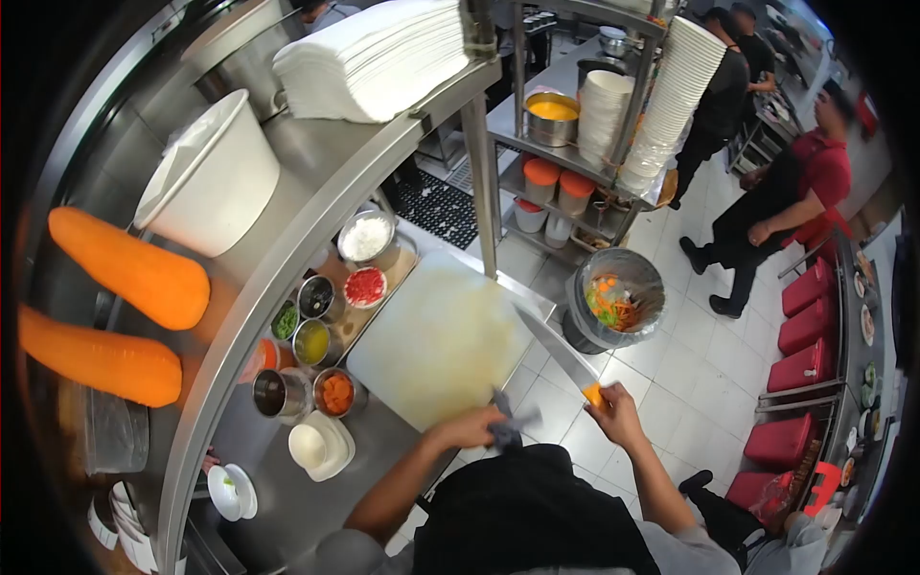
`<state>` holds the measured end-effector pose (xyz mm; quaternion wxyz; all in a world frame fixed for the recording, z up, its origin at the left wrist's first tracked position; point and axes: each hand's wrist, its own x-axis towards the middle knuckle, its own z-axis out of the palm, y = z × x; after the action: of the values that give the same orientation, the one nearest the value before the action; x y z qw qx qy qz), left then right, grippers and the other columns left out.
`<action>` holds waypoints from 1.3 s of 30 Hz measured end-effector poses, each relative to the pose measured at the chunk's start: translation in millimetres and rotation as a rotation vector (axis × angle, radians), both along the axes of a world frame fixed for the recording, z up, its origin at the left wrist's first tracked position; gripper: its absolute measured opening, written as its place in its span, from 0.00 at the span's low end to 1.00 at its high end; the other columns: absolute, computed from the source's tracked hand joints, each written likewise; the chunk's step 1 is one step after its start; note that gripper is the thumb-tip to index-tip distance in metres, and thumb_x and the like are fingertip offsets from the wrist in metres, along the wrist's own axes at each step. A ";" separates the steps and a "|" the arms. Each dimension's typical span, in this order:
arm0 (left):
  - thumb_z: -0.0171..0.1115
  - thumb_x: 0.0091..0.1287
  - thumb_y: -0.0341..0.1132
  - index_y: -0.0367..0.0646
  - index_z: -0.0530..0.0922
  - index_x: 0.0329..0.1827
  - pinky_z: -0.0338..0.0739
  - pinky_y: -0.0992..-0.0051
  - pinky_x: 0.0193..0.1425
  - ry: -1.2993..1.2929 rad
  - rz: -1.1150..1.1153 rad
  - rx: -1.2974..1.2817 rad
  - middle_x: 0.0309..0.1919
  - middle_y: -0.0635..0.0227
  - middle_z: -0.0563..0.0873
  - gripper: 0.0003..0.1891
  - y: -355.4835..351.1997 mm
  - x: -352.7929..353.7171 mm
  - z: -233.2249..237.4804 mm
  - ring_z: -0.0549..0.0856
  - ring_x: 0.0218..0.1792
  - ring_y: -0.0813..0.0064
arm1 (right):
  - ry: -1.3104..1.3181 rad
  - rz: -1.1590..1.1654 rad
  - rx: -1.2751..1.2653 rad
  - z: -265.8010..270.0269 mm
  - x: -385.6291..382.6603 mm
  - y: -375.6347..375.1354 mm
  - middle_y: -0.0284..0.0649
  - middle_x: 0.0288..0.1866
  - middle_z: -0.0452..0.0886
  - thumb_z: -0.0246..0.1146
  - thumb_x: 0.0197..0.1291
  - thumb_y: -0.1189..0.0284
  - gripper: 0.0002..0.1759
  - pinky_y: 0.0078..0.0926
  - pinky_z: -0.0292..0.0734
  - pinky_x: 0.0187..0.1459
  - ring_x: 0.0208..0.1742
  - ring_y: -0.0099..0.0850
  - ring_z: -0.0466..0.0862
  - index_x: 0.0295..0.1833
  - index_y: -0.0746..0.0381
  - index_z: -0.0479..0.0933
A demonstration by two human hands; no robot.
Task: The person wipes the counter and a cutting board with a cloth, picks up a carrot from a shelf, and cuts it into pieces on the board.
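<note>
My right hand [616, 416] is closed around the yellow handle of a large kitchen knife [560, 349]. The blade points away from me, past the right edge of the white cutting board [436, 335]. At the board's near edge, my left hand [471, 427] grips a dark grey cloth [508, 428], partly smeared by motion. The board's surface is stained, with no food on it. Left of it stand metal cups, one with chopped orange pieces [335, 393], one with red bits [365, 287] and one with yellow liquid [311, 342].
Two peeled carrots [129, 268] lie on the steel shelf [316, 158] at left, near a white tub [216, 177] and stacked napkins [374, 62]. A lined bin [613, 302] with vegetable scraps stands beyond the knife. A person in red [819, 172] stands at right.
</note>
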<state>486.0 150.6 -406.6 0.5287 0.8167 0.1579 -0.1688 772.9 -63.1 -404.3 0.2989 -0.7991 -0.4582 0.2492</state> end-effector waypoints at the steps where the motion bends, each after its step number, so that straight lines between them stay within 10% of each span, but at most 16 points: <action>1: 0.66 0.61 0.29 0.38 0.81 0.60 0.78 0.65 0.63 -0.050 0.049 -0.069 0.52 0.56 0.84 0.22 -14.6 -17.8 -4.4 0.84 0.56 0.59 | -0.068 0.068 0.014 -1.4 -5.1 23.2 0.52 0.44 0.79 0.74 0.59 0.64 0.18 0.46 0.80 0.49 0.46 0.53 0.83 0.47 0.68 0.83; 9: 0.66 0.58 0.28 0.34 0.76 0.66 0.76 0.65 0.67 -0.169 0.626 0.044 0.57 0.52 0.83 0.28 -40.8 -123.5 43.2 0.83 0.60 0.53 | -0.245 0.318 0.112 -50.8 -87.4 173.4 0.50 0.41 0.79 0.72 0.55 0.66 0.18 0.47 0.83 0.50 0.48 0.51 0.84 0.48 0.65 0.83; 15: 0.68 0.68 0.35 0.36 0.70 0.71 0.76 0.65 0.66 -0.242 0.943 -0.049 0.62 0.51 0.81 0.29 -58.6 -122.3 74.6 0.82 0.62 0.64 | -0.380 0.437 0.252 7.9 -132.6 174.1 0.51 0.60 0.80 0.72 0.62 0.63 0.30 0.45 0.80 0.61 0.60 0.51 0.81 0.67 0.63 0.77; 17: 0.69 0.71 0.36 0.36 0.70 0.71 0.77 0.66 0.66 -0.317 1.063 -0.031 0.63 0.51 0.80 0.29 -65.6 -111.3 69.9 0.82 0.61 0.66 | 0.508 0.628 0.120 47.6 -144.2 156.2 0.50 0.71 0.76 0.73 0.65 0.60 0.35 0.39 0.75 0.68 0.71 0.46 0.76 0.74 0.60 0.72; 19: 0.67 0.77 0.39 0.36 0.68 0.75 0.77 0.66 0.66 -0.435 1.173 -0.144 0.65 0.51 0.79 0.29 -68.4 -97.4 59.3 0.83 0.59 0.65 | 0.637 0.697 0.172 64.3 -159.3 136.6 0.49 0.73 0.75 0.74 0.65 0.60 0.36 0.37 0.73 0.69 0.73 0.43 0.75 0.75 0.60 0.72; 26: 0.61 0.81 0.38 0.42 0.68 0.80 0.79 0.68 0.66 -0.178 0.703 -0.289 0.71 0.51 0.79 0.27 -24.3 -79.8 111.2 0.84 0.63 0.70 | 0.663 0.880 -0.029 61.0 -33.1 181.1 0.36 0.62 0.84 0.73 0.61 0.74 0.29 0.33 0.77 0.64 0.62 0.29 0.81 0.69 0.59 0.77; 28: 0.62 0.81 0.38 0.42 0.68 0.80 0.79 0.67 0.66 -0.279 0.768 -0.283 0.70 0.52 0.79 0.28 4.2 -73.8 120.7 0.84 0.62 0.68 | 0.633 0.612 -0.216 70.1 36.7 221.7 0.36 0.59 0.83 0.77 0.57 0.66 0.38 0.32 0.81 0.59 0.60 0.28 0.81 0.73 0.53 0.72; 32: 0.65 0.78 0.40 0.37 0.66 0.80 0.79 0.63 0.68 -0.537 0.922 -0.190 0.71 0.54 0.78 0.32 70.9 -14.5 156.5 0.81 0.68 0.63 | 0.239 -0.010 0.338 32.4 102.3 353.7 0.51 0.55 0.86 0.77 0.54 0.55 0.37 0.39 0.81 0.56 0.54 0.42 0.86 0.66 0.59 0.75; 39: 0.71 0.72 0.48 0.33 0.62 0.82 0.70 0.56 0.77 -0.974 0.970 0.281 0.76 0.49 0.72 0.43 176.4 118.4 190.4 0.73 0.76 0.57 | 0.452 0.620 0.478 -43.5 27.7 618.2 0.54 0.53 0.87 0.73 0.53 0.58 0.28 0.41 0.82 0.57 0.55 0.50 0.87 0.58 0.61 0.84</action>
<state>604.4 327.1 -216.1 0.4443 0.6974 0.2702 0.4933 800.6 555.1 -447.9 0.4787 -0.4582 -0.6440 0.3824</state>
